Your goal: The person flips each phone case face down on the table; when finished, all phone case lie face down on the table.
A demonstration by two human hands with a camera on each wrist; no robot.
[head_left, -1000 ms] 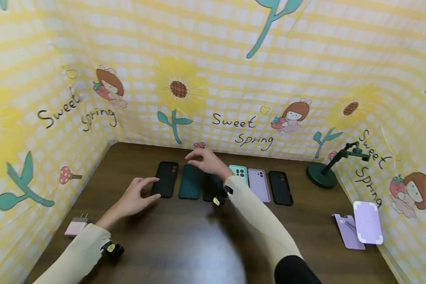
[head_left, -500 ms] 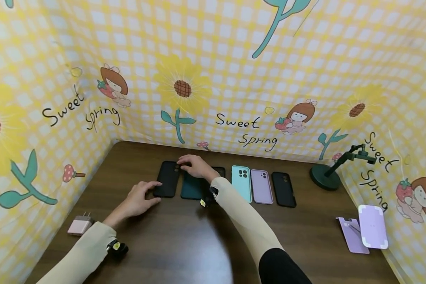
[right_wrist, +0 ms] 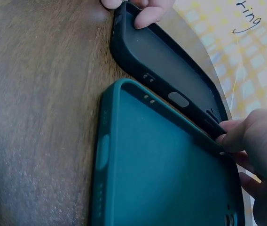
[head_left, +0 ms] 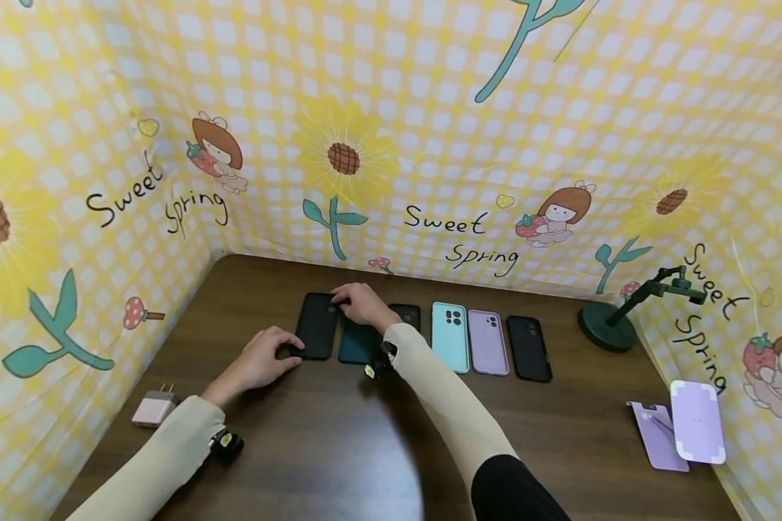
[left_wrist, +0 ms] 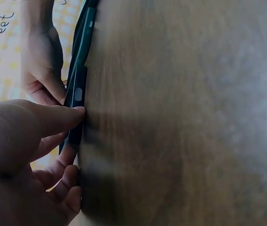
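A black phone case [head_left: 316,327] lies leftmost in a row on the brown table. My left hand [head_left: 265,358] holds its near left corner; in the right wrist view a left finger [right_wrist: 148,18] reaches over the rim. At the far right corner my right hand [head_left: 363,304] pinches the edge between thumb and finger. Hollow side up, a teal phone case [right_wrist: 161,165] lies beside it, partly covered by the right hand in the head view. Further right come a dark case [head_left: 407,314], a turquoise case [head_left: 450,336], a lilac case [head_left: 489,344] and another black case [head_left: 529,347].
A pinkish charger plug [head_left: 154,409] lies at the left edge. On the right stand a dark green stand with a jointed arm [head_left: 609,325] and a lilac folding stand [head_left: 697,423]. Yellow checked cloth [head_left: 267,145] walls the table's back and sides.
My right hand has moved left from over the dark case to the leftmost black case's far corner. My left hand has closed in on its near left corner. The head view has shifted slightly.
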